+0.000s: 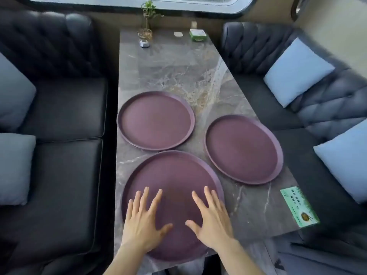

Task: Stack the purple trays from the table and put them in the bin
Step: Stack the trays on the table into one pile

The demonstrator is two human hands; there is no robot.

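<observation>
trays: three purple round ones, all flat, rims up, no long axis: near tray, far-left tray, right tray
hands: my left hand and right hand, fingers spread over near tray, gripping nothing
table: one

Three trays on the table

Near tray lay in front; far-left tray behind it; right tray beside both.

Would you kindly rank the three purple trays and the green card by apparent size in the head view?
1. Round purple tray under both hands, though it is nearest the camera.
2. Far-left purple tray and right purple tray: alike, unranked.
3. Green printed card, smallest.
</observation>
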